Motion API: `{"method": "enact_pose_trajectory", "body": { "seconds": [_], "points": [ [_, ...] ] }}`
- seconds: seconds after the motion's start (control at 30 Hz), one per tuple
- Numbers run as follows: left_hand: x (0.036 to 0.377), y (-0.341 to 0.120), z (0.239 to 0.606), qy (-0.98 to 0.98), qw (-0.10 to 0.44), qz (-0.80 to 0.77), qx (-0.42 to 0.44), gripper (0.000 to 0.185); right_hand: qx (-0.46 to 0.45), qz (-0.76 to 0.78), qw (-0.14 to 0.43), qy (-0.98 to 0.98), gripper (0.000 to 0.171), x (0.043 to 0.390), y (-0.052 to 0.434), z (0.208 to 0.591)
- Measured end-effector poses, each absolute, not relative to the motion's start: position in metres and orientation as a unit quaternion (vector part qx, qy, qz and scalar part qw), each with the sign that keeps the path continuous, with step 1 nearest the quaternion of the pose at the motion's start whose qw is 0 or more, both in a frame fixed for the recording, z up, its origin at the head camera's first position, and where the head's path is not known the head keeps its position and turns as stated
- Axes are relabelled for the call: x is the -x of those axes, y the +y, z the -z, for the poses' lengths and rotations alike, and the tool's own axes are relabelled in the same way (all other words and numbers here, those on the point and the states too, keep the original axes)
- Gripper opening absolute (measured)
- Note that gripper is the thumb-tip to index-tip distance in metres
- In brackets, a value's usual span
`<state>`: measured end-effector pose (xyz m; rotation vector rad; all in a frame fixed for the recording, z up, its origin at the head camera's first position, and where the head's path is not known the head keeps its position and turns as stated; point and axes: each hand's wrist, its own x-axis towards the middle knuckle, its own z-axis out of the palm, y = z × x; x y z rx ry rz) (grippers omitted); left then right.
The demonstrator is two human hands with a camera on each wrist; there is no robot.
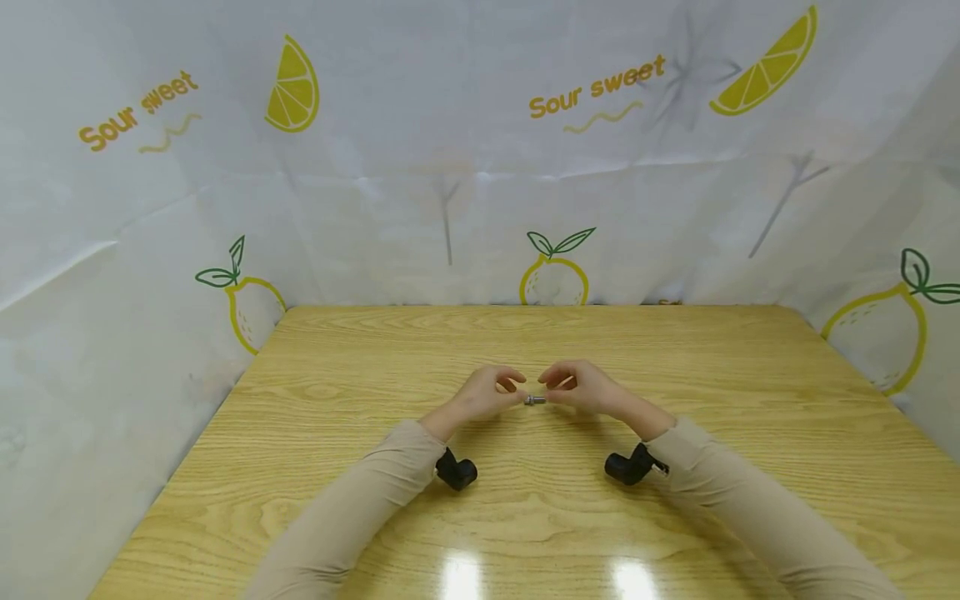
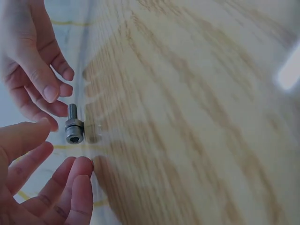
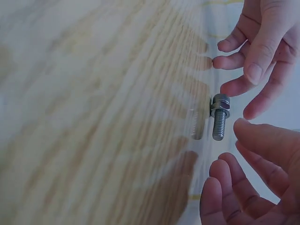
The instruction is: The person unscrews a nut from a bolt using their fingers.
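Note:
A small metal socket-head bolt (image 1: 535, 400) lies on its side on the wooden table, between the two hands. A nut (image 3: 220, 110) sits on it close under the head, and bare thread shows beyond. The bolt's head points to my left hand (image 1: 483, 394), its threaded end to my right hand (image 1: 587, 389). Loosely bent, the fingers of both hands stand around the bolt without gripping it. Gaps show between fingertips and bolt in both wrist views.
The wooden table (image 1: 360, 367) has a glossy surface that mirrors the hands. Behind it hangs a white cloth (image 1: 480, 208) printed with lemons. Black wrist mounts (image 1: 630, 467) sit under both forearms, close above the table.

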<state>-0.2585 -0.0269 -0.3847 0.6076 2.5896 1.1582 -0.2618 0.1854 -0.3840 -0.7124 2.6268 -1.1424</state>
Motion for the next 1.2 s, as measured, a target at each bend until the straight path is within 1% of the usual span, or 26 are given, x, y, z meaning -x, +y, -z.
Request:
{"method": "enact_pose_trajectory", "body": {
  "seconds": [0.23,0.33,0.5,0.73,0.87,1.07,1.2],
  "points": [
    [0.260,-0.021,0.388,0.888,0.137,-0.393,-0.197,0.028,0.218,0.381,0.118,0.890,0.026,0.265,0.183,0.388],
    [0.260,-0.019,0.389,0.890,0.138,-0.393,-0.185,0.026,0.214,0.373,0.117,0.895,0.024,0.265,0.181,0.388],
    [0.260,-0.016,0.388,0.896,0.129,-0.386,-0.178,0.020,0.215,0.351,0.108,0.905,0.016,0.265,0.179,0.389],
    [0.257,-0.012,0.386,0.908,0.107,-0.368,-0.172,0.012,0.209,0.346,0.112,0.908,0.008,0.265,0.176,0.391],
    [0.257,-0.011,0.386,0.911,0.105,-0.361,-0.171,0.011,0.211,0.344,0.116,0.908,0.008,0.264,0.174,0.389],
    [0.257,-0.017,0.384,0.902,0.113,-0.378,-0.176,0.013,0.205,0.367,0.142,0.896,0.010,0.264,0.172,0.382],
    [0.257,-0.022,0.381,0.890,0.121,-0.405,-0.171,0.015,0.213,0.382,0.141,0.888,0.012,0.263,0.171,0.377]
  ]
}}
